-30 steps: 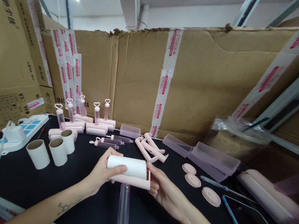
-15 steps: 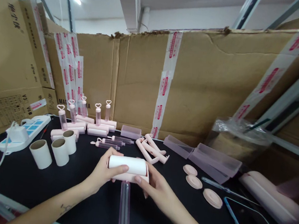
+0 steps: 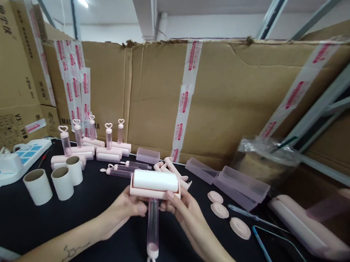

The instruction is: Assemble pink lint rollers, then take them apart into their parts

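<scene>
Between my two hands is a lint roller (image 3: 155,193), with a white sticky roll (image 3: 156,180) seated in its pink frame. Its clear pink handle (image 3: 153,224) points toward me and ends in a loop. My left hand (image 3: 128,205) grips the frame's left end, thumb below it. My right hand (image 3: 184,205) holds the right end, its thumb on the frame's front. Behind the roller lie loose clear handles (image 3: 123,170) and a pile of pink frame arms (image 3: 171,168), partly hidden by it.
Finished-looking lint rollers (image 3: 108,154) stand at the back left, handles up. White rolls (image 3: 38,186) and a power strip (image 3: 18,164) are on the left. To the right are clear pink covers (image 3: 241,186), round pink discs (image 3: 240,228), a screwdriver (image 3: 255,217) and a blue-edged tablet-like object (image 3: 269,257).
Both hands have raised the lint roller slightly, bringing its whole handle and end loop into view. My left thumb has moved off the white roll to below the frame. The view has shifted slightly.
</scene>
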Demonstrator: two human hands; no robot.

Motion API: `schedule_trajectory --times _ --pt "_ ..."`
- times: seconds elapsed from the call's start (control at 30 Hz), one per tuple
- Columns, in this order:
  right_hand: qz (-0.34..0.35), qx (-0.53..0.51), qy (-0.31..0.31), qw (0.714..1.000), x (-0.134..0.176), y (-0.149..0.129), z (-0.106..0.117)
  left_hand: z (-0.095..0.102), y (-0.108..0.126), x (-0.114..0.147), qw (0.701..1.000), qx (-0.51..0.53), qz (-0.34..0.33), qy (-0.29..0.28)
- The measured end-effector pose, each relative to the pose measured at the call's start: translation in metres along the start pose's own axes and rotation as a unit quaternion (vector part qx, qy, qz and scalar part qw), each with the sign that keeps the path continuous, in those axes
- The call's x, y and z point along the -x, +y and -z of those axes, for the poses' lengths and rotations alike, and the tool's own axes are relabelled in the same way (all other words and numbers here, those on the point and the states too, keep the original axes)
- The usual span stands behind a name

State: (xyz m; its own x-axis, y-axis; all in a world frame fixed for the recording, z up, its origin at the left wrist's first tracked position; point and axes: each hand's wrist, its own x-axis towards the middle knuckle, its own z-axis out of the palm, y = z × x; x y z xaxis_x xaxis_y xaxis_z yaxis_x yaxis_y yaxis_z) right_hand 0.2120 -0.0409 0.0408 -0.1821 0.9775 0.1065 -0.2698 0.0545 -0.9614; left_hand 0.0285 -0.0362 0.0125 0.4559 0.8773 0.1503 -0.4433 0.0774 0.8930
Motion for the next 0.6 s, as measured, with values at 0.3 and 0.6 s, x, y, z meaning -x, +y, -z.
schedule_trajectory --times 0.3,0.6 --pt "0.066 0.341 -0.031 0.937 -0.045 -0.031 0.057 0.003 -0.001 0.001 0.994 -0.104 0.019 0.019" --pt "-0.021 0.645 0.098 0.758 -0.155 -0.070 0.132 0.006 0.001 -0.001 0.994 -0.104 -0.007 0.025"
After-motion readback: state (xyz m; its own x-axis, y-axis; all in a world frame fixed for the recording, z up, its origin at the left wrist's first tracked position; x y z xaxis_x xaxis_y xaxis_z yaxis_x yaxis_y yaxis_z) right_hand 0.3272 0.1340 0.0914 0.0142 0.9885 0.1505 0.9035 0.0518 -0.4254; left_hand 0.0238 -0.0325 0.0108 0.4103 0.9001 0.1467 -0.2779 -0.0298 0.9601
